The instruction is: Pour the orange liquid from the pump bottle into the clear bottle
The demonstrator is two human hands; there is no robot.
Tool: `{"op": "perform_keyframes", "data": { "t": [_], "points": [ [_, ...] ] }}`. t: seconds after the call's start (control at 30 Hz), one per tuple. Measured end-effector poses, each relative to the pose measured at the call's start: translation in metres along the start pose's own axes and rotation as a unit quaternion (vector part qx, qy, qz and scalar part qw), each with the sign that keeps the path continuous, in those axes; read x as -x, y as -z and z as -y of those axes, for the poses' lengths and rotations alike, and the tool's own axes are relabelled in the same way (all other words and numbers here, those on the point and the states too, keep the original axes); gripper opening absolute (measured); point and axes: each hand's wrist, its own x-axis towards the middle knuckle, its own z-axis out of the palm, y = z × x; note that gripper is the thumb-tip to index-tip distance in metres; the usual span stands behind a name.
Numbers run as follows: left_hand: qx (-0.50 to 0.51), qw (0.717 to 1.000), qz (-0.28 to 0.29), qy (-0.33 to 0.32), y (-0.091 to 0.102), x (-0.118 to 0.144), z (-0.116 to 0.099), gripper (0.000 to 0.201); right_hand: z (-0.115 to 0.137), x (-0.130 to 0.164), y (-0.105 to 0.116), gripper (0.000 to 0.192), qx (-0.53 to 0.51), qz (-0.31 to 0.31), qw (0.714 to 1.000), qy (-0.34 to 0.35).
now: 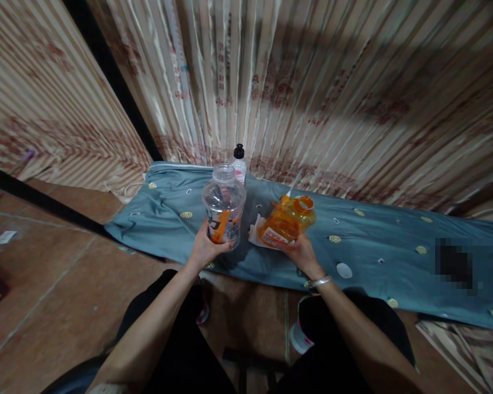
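Observation:
My left hand is closed around the lower part of a clear plastic bottle with an orange label. Its mouth has no cap, and it stands nearly upright over the cloth. In my right hand is an orange translucent bottle, gripped low on its side and tilted, its round mouth uncapped. Beneath the orange bottle, a whitish paper or cloth pokes out on the left. Directly behind the clear bottle stands a small white bottle with a black cap and a pink label, partly hidden.
A blue-green patterned cloth covers the long low surface. On it, near my right wrist, lies a round whitish disc; a blurred dark patch is farther right. Striped curtains hang behind, with a black pole at left.

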Motion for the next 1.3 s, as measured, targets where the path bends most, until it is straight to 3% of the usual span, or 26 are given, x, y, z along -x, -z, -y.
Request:
{"op": "perform_keyframes", "data": {
  "t": [0.37,0.6,0.7,0.8,0.93,1.0,1.13,1.3],
  "points": [
    [0.002,1.000,0.015,-0.001,0.000,0.006,-0.002,0.073,0.009,0.014,0.012,0.078,0.062,-0.020,0.997,-0.046],
    [-0.006,0.999,0.032,-0.011,0.007,0.018,-0.003,0.068,0.036,0.036,0.065,0.055,0.226,-0.015,0.974,0.002],
    [-0.005,0.999,0.040,-0.009,0.010,0.023,-0.004,0.066,0.059,0.062,0.076,0.050,0.193,0.035,0.980,-0.016],
    [0.004,0.999,0.052,-0.008,0.010,0.029,-0.007,0.067,0.087,0.085,0.050,0.037,0.060,0.119,0.991,0.031],
    [0.028,0.997,0.076,-0.012,0.009,0.035,-0.009,0.065,0.117,0.081,-0.021,0.096,-0.025,0.095,0.991,0.088],
    [0.038,0.996,0.082,-0.015,0.009,0.037,-0.010,0.066,0.129,0.067,-0.053,0.110,-0.059,0.069,0.992,0.090],
    [0.050,0.995,0.085,-0.021,0.012,0.040,-0.011,0.069,0.145,0.044,-0.089,0.109,-0.148,0.026,0.986,0.078],
    [0.092,0.991,0.100,-0.010,0.023,0.040,-0.012,0.079,0.161,0.039,-0.097,0.081,-0.191,0.012,0.980,0.054]
  ]
}}
